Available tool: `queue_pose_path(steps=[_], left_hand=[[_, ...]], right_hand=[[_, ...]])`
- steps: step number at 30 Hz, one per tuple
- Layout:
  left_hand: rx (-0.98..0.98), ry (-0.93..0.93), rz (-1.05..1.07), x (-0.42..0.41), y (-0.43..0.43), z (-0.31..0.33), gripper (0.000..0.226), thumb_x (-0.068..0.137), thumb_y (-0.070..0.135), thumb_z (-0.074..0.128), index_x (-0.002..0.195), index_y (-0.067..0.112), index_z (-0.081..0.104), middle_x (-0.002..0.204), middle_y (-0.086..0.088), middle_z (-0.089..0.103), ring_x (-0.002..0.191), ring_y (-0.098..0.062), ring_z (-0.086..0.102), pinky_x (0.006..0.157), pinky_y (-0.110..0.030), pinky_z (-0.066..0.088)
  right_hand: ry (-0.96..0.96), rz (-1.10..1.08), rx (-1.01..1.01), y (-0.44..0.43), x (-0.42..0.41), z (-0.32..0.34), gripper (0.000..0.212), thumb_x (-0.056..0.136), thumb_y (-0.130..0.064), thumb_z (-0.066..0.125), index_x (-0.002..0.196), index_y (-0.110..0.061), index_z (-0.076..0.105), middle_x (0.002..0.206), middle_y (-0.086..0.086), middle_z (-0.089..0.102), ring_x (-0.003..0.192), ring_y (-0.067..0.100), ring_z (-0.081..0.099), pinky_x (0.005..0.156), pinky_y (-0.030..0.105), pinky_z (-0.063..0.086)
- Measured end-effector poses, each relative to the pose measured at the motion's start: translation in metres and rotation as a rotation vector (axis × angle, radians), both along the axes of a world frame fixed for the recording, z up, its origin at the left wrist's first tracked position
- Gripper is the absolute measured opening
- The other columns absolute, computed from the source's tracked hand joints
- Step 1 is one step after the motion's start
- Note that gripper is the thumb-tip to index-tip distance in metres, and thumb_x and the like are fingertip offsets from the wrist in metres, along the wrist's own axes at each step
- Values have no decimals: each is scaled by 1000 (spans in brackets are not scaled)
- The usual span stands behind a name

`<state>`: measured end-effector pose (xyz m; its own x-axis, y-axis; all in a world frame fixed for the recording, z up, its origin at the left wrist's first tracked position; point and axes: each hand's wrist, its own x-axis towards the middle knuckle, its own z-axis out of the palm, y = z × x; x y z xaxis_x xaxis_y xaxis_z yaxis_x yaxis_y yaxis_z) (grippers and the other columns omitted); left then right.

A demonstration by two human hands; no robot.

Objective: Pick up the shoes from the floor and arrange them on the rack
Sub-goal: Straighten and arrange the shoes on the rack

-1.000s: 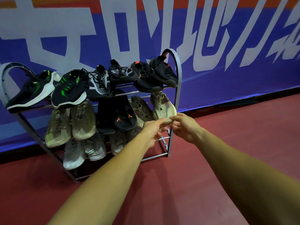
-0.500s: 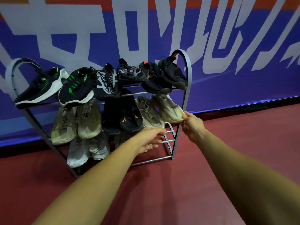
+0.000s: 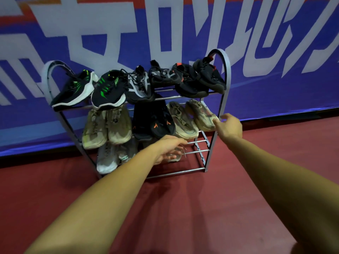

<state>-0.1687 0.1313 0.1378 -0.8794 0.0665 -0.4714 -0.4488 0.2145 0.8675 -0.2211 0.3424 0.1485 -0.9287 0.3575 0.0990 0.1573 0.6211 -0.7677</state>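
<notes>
A blue banner (image 3: 293,99) carries large white lettering under a red stripe

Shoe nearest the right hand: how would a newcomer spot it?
Find the grey rack against the blue banner; take its middle shelf. The tan sneaker sits last on the right, by the right hand, outermost of a matching pair.

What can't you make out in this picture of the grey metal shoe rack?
Head view only.
1. Pale shoe on the bottom shelf: mostly covered by the left hand.
2. Right hand: fingertips motion-blurred; contact with the beige knit sneaker unclear.
3. White lettering on the blue banner: cut by the top edge.
</notes>
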Motion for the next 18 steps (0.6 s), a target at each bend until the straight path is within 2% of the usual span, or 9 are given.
queue_pose_path(steps=[3, 5, 8, 11, 15, 18], left_hand=[[-31, -9, -11, 5, -10, 4, 14, 86, 32, 70, 91, 18, 70, 94, 2, 70, 70, -12, 62, 57, -21, 44], [-55, -15, -12, 10, -16, 6, 14, 87, 31, 69, 92, 18, 70, 99, 0, 71, 74, -14, 63, 59, -23, 44], [-77, -1, 11, 17, -26, 10, 12, 89, 29, 68, 92, 18, 70, 98, 0, 71, 76, -14, 65, 58, -23, 43], [-115, 33, 27, 23, -42, 14, 14, 87, 28, 67, 95, 17, 70, 96, -2, 70, 82, -18, 61, 62, -26, 42], [-200, 77, 54, 31, -70, 15, 9, 86, 27, 66, 89, 18, 67, 89, -4, 67, 67, -15, 55, 54, -24, 36], [-313, 86, 50, 35, -99, 13, 12, 86, 31, 66, 88, 20, 68, 95, -3, 71, 79, -16, 64, 60, -24, 39]], right_hand=[[66, 169, 27, -20, 19, 19, 34, 90, -34, 53, 116, -17, 68, 104, 8, 73, 99, 30, 64, 86, 41, 53], [86, 308, 47, -36, 28, 22, 29, 94, -30, 54, 115, -17, 69, 96, 4, 72, 99, 26, 64, 86, 39, 53], [77, 458, 43, -64, 39, 22, 27, 95, -28, 58, 116, -16, 70, 94, -3, 66, 97, 20, 65, 83, 31, 49], [44, 548, 57, -91, 45, 15, 24, 92, -29, 61, 111, -19, 72, 91, -2, 66, 92, 19, 64, 79, 29, 47], [8, 685, 91, -125, 56, 14, 19, 91, -28, 61, 102, -19, 75, 79, -3, 69, 82, 16, 65, 75, 30, 48], [-51, 747, 84, -145, 59, 10, 14, 88, -28, 62, 89, -22, 75, 66, -7, 66, 72, 14, 65, 69, 29, 48]])
